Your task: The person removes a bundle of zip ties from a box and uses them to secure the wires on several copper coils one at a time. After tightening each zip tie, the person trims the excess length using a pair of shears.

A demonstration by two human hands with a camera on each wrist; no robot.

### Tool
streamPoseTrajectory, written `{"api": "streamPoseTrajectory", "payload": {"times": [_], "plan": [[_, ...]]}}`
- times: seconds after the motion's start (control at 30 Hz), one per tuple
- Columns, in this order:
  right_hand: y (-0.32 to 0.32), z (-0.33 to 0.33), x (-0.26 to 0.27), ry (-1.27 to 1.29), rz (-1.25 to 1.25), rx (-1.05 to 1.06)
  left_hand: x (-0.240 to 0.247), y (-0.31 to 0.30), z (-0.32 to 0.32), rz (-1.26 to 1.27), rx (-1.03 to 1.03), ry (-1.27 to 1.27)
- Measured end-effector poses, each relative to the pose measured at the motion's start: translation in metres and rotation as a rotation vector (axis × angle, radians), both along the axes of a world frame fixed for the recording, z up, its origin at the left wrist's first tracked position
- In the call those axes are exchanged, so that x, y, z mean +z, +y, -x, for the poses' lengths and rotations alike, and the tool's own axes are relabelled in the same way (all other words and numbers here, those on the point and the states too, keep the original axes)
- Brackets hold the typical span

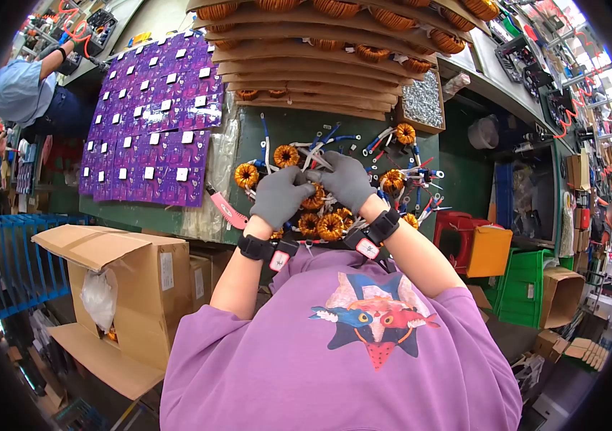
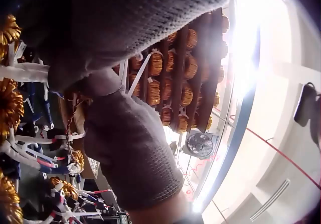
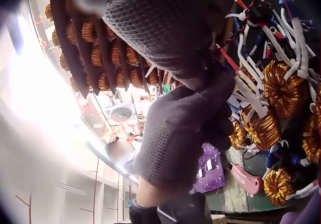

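Both hands wear grey gloves and meet over copper-wound toroid coils on the bench. My left hand has curled fingers at a white-sleeved lead, which runs into its fingertips in the left wrist view. My right hand pinches close beside it, and a thin white cable tie sticks out from between its fingers. Directly under the hands sits a coil; its winding is partly hidden by the gloves. More coils lie just in front, with blue, white and red leads around them.
Cardboard layers of coils are stacked at the back. Purple circuit boards cover the bench's left side, and a pink-handled cutter lies near them. A cardboard box stands left, a red stool right.
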State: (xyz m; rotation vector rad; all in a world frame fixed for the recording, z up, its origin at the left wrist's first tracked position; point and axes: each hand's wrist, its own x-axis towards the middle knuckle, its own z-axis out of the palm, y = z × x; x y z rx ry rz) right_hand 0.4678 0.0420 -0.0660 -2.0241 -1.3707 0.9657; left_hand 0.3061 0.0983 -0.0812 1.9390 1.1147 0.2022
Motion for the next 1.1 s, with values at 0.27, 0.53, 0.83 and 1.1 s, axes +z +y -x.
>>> {"api": "streamPoseTrajectory", "payload": {"times": [0.27, 0.53, 0.83, 1.1], "plan": [[0.002, -0.013, -0.005, 0.488, 0.039, -0.107, -0.001, 0.008, 0.009, 0.579, 0.056, -0.520], [-0.002, -0.016, -0.005, 0.639, 0.027, -0.153, -0.005, 0.001, 0.002, 0.508, 0.127, -0.523], [-0.001, -0.024, -0.018, 0.731, 0.113, -0.216, -0.019, 0.004, -0.001, 0.641, 0.217, -0.596], [-0.004, -0.020, -0.016, 0.714, 0.060, -0.195, -0.009, -0.008, -0.018, 0.200, 0.216, -0.253]]}}
